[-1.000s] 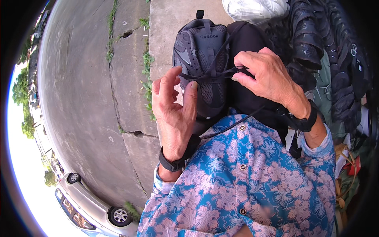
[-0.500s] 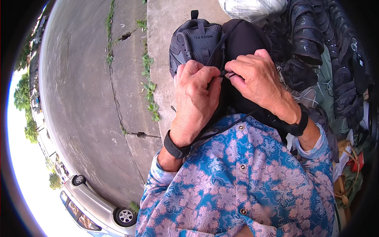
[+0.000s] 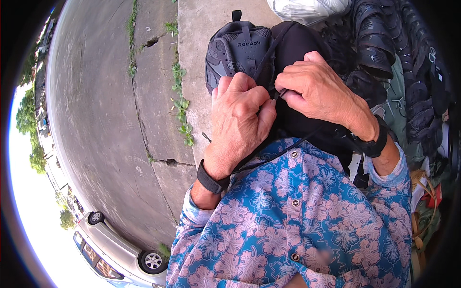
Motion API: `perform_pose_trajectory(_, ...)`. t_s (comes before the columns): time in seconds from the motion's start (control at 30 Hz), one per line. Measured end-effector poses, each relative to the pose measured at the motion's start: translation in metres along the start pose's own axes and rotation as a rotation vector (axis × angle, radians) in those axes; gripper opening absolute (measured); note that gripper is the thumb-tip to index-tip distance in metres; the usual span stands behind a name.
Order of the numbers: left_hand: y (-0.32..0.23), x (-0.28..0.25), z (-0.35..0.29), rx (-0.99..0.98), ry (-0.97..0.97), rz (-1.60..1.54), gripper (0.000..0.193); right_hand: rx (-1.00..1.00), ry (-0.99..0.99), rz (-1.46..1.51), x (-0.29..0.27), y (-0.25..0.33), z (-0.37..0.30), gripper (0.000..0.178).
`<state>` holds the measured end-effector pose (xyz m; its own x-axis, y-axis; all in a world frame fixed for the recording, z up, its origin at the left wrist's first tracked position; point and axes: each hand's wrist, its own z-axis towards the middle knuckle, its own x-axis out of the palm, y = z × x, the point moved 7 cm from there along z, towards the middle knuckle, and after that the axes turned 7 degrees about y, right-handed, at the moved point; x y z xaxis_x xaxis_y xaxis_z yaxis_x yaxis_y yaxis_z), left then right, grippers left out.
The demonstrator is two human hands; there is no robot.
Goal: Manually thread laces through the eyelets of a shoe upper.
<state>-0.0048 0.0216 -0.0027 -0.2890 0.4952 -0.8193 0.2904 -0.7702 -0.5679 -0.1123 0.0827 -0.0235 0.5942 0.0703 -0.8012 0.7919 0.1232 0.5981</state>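
Note:
A dark grey and black sneaker (image 3: 247,45) rests by my black-trousered knee (image 3: 302,45), heel tab pointing away from me. My left hand (image 3: 240,108) is closed just below the shoe, thumb and forefinger together. What it pinches is mostly hidden, though a dark shoelace shows by its fingertips. To the right, my right hand (image 3: 317,93) pinches a black shoelace (image 3: 283,91) between thumb and forefinger. A small gap separates the two hands. Another stretch of thin black cord (image 3: 288,148) runs slantwise across the top of my floral shirt.
Rows of nested black shoes (image 3: 372,41) crowd the right side. A white plastic bag (image 3: 309,10) lies beyond my knee. Concrete paving (image 3: 110,110) with cracks and weeds (image 3: 181,103) stretches left, and a silver car (image 3: 115,247) stands at the lower left.
My hands have drawn slightly apart, the right one moving a little right with the lace. The left hand has rotated slightly. The sneaker has hardly moved.

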Motion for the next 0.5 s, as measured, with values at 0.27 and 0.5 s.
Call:
perform_pose_trajectory(0.27, -0.001, 0.004, 0.000, 0.000, 0.008, 0.048, 0.010, 0.080, -0.143, -0.198, -0.016, -0.015, -0.002, 0.012)
perform_pose_trajectory(0.5, -0.002, 0.009, -0.001, -0.023, 0.010, 0.090, 0.010, 0.011, -0.470, -0.431, -0.060, -0.030, 0.017, 0.011)
